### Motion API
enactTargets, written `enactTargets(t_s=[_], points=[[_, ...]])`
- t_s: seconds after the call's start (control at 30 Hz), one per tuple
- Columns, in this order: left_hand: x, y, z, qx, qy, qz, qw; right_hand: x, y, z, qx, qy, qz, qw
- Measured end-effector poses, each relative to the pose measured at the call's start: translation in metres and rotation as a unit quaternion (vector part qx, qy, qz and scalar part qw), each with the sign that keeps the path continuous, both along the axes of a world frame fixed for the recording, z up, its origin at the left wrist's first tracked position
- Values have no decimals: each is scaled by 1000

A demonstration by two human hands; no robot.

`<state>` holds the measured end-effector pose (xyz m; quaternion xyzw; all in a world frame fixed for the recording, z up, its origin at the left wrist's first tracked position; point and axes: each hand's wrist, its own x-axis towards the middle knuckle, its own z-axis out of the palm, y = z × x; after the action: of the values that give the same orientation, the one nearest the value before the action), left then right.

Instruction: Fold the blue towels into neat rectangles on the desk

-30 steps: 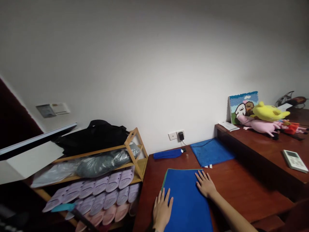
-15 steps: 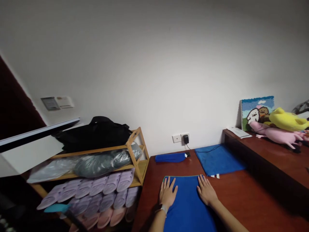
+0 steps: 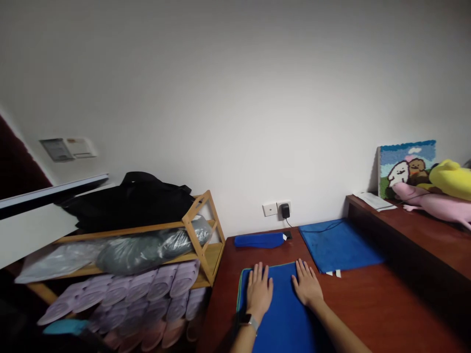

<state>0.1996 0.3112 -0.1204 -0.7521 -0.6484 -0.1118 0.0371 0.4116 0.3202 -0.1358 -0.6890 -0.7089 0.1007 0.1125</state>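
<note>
A blue cloth with a green edge lies flat on the dark red wooden surface in front of me. My left hand rests palm down on the cloth's far left part, fingers stretched out. My right hand lies flat on its far right part, fingers spread. Both hands press on the cloth and hold nothing. A watch sits on my left wrist.
A second blue cloth and a rolled blue cloth lie near the wall under a socket with a charger. A wooden rack with slippers and a black bag stands at left. Plush toys sit on the raised ledge at right.
My left hand has slid forward from the cloth's near left edge up to its far part. Both hands now lie side by side and closer together. My view has swung left.
</note>
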Motion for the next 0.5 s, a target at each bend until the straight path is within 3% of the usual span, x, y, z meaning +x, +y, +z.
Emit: enactTargets(t_s=[0.1,0.17,0.23,0.3,0.5], points=[[52,4,-8,-19,-30,-98,995,2,0,1,-2,-15,10,1000],[76,6,-14,-36,-41,-115,992,3,0,1,-1,-27,21,999],[80,8,-17,-41,-45,-113,992,3,0,-2,5,-29,22,999],[62,8,-17,-44,-40,-97,993,3,1,-5,12,-20,10,1000],[-45,7,-1,-65,-6,0,998,1,1,-7,6,-17,-4,1000]])
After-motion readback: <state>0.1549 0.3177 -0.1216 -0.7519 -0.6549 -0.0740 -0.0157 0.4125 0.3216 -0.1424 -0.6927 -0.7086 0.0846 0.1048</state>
